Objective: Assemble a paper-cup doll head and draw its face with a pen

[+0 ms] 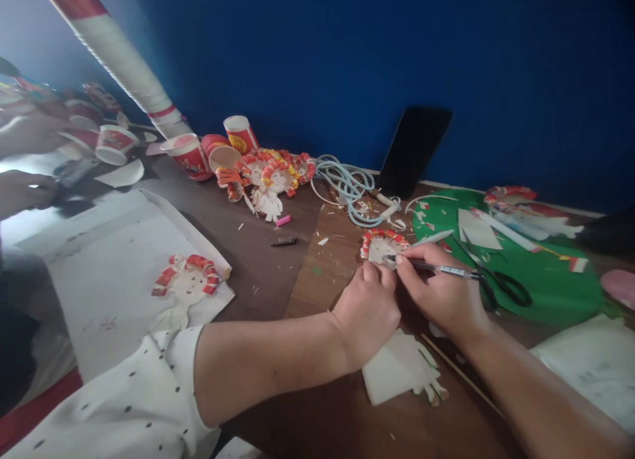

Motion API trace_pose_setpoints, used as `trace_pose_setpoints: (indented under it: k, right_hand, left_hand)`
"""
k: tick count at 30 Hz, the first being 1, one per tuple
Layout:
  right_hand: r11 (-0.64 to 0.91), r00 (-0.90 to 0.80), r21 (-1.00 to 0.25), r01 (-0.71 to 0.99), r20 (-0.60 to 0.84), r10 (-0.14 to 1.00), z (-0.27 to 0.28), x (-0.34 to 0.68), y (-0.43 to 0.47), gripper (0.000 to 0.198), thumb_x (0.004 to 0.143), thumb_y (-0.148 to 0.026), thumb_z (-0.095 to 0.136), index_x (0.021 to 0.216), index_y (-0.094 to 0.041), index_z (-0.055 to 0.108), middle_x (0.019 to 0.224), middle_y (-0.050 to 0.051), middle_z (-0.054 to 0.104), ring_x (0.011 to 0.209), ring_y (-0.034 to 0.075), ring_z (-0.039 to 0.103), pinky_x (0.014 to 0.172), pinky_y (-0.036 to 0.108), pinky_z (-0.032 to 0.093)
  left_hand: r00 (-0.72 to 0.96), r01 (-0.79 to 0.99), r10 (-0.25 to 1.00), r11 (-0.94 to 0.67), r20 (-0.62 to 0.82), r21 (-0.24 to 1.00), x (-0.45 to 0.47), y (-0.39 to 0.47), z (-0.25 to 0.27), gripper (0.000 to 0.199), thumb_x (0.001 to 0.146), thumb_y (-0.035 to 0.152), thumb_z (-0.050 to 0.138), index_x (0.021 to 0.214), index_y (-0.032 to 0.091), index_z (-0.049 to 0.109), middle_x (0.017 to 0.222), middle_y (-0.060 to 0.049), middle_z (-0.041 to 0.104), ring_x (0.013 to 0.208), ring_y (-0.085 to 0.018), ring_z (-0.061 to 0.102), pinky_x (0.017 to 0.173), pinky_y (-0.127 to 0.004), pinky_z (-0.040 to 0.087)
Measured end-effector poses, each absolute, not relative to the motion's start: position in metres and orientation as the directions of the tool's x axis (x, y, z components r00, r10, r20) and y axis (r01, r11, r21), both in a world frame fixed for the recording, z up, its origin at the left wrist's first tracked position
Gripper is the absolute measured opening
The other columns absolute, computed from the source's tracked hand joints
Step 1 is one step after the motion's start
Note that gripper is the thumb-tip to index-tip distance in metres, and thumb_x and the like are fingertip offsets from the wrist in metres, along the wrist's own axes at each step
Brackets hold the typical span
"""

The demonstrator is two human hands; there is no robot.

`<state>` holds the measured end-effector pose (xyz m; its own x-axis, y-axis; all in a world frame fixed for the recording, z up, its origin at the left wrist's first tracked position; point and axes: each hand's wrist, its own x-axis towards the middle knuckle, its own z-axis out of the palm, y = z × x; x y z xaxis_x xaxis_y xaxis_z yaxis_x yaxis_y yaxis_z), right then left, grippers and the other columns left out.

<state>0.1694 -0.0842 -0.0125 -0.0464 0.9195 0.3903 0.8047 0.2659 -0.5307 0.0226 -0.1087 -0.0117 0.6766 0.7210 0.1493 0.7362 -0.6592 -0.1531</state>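
My right hand [446, 290] grips a pen [449, 269] with a clear barrel, its tip on the face of a paper doll [380, 246] with curled red-and-white paper hair. Curled fingers of my left hand [370, 307] hold the doll's lower part, which they hide. Just below my hands lies a cut white paper piece [394, 366] with leg-like ends. Another doll [191, 280] with red curls rests on a large white sheet [114, 260] at the left. Black-handled scissors [506, 284] lie beside my right hand.
Paper cups [191, 158] and a heap of curly-haired dolls [278, 174] stand along the blue wall. A coiled cable [347, 184] and a leaning black phone [417, 148] are behind my hands. Green paper [555, 293] with scraps lies right. Another person's hand [24, 191] shows far left.
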Motion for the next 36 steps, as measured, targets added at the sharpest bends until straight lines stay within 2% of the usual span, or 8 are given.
trace_pose_setpoints:
  k: [36]
  right_hand:
    - [0.229, -0.031, -0.535, 0.814, 0.353, 0.935, -0.0142, 0.1695, -0.0831, 0.012, 0.082, -0.033, 0.058, 0.081, -0.022, 0.063, 0.077, 0.000, 0.070, 0.069, 0.016, 0.065, 0.069, 0.028, 0.049]
  left_hand:
    - [0.674, 0.739, 0.725, -0.656, 0.142, -0.154, 0.0230, -0.1090, -0.0130, 0.042, 0.091, 0.019, 0.044, 0.126, -0.001, 0.055, 0.113, -0.020, 0.058, 0.096, -0.025, 0.057, 0.080, -0.035, 0.049]
